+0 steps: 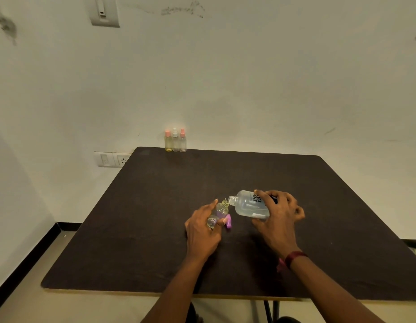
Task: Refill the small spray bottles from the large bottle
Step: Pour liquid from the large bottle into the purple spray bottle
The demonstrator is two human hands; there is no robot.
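My left hand (202, 231) grips a small clear spray bottle (220, 212) with its cap off, tilted with its open neck up and to the right. In my right hand (278, 217) the large clear bottle (247, 203) is held tipped to the left, and its open mouth meets the small bottle's neck. A purple spray cap (229, 222) lies on the table just right of the small bottle. Three small spray bottles (175, 141) stand capped in a row at the table's far edge, two with pink tops and one with a clear top.
The dark table (155, 229) stands against a white wall. A wall socket and switch (111, 159) sit left of the far corner. The floor and a black skirting show at the left. A dark red band is on my right wrist (294, 257).
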